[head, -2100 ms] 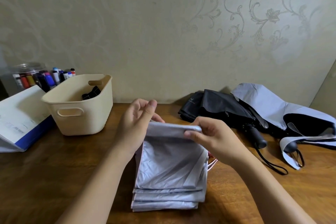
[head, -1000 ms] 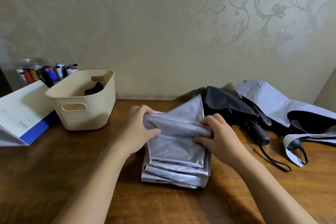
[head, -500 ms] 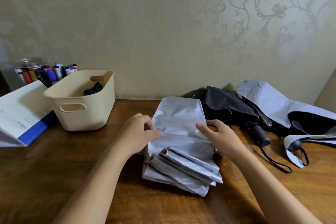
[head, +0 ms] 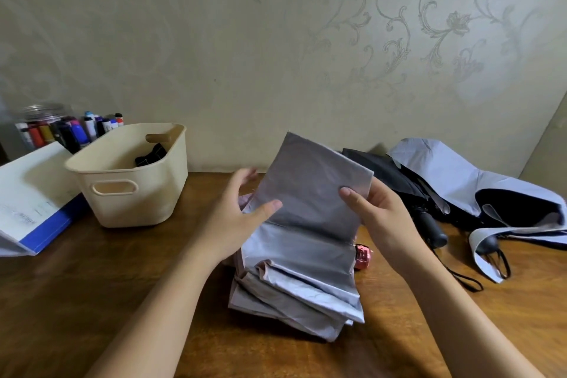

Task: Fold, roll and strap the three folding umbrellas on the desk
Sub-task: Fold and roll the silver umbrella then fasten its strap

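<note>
A silver-grey folding umbrella (head: 300,279) lies in flat pleated panels on the wooden desk (head: 92,301), its pink handle (head: 363,256) poking out at the right. One panel stands lifted upright. My left hand (head: 239,218) pinches that panel's left edge with the thumb in front. My right hand (head: 377,212) pinches its right edge. A black umbrella (head: 395,178) with a black handle (head: 431,228) lies at the back right. Beside it sprawls a pale blue umbrella (head: 454,175) with a black lining, unfolded.
A cream plastic basket (head: 129,193) with a dark item inside stands at the back left. Behind it is a clear jar of markers (head: 52,129). A white and blue folder (head: 33,199) lies at the left edge. A patterned wall runs along the desk's back.
Both hands have lifted one pleated panel off the stack and raised it upright. The stacked panels below have fanned out slightly toward the right.
</note>
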